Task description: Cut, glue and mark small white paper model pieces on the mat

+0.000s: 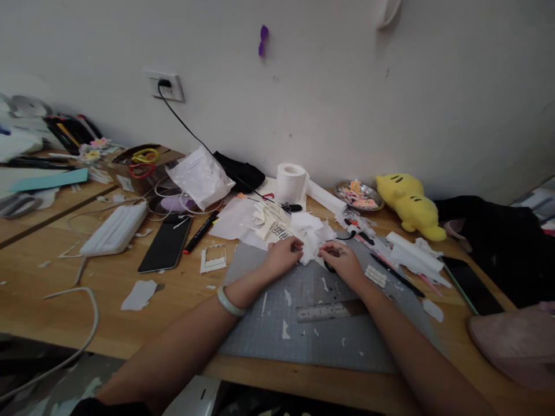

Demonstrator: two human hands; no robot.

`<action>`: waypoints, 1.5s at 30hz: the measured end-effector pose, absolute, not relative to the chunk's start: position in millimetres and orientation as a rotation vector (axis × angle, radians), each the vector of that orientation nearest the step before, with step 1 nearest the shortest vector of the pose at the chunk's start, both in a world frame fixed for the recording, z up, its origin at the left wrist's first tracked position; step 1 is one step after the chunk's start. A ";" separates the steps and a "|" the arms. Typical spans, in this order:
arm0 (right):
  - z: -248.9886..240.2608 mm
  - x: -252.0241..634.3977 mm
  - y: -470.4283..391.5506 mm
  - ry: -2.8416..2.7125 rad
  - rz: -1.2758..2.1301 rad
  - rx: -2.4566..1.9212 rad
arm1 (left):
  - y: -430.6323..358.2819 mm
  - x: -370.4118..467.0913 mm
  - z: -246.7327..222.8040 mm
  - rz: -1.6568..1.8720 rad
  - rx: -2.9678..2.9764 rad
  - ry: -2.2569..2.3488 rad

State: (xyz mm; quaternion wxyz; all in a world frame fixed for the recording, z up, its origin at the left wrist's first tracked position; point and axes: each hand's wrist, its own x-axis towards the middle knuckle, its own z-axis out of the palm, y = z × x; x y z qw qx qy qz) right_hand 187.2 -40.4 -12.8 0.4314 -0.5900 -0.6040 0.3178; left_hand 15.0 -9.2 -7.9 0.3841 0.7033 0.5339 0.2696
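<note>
At the far edge of the cutting mat: both hands meet at a heap of white paper scraps (313,234), which lies where the grey cutting mat (277,341) ends.
Left hand (282,256): fingers curled in and pressed together at the heap's left side; whether they pinch a scrap cannot be told.
Right hand (342,258): fingers bent and closed over something small and dark at the heap's right side; what it is cannot be told.
Done so far, as a judgement: much cutting looks finished, since small white offcuts (285,330) dot the mat and a cut-out white frame (213,258) lies just left of it.
Left to do: the heap appears unsorted and the offcuts uncleared.
On the mat: a metal ruler (323,312) near the right forearm.
Farther out: a black phone (166,243), a marker (200,232), a tissue roll (290,182) and a yellow plush toy (410,205) on the wooden table (108,323).
</note>
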 end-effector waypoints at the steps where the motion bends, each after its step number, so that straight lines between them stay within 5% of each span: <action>1: -13.1 187.4 -40.3 -1.518 0.785 -1.474 | -9.1 15.1 -7.6 0.694 1.778 1.357; 45: -9.9 180.2 -52.7 -2.203 0.335 -1.285 | -4.3 17.8 -14.6 0.800 1.649 1.195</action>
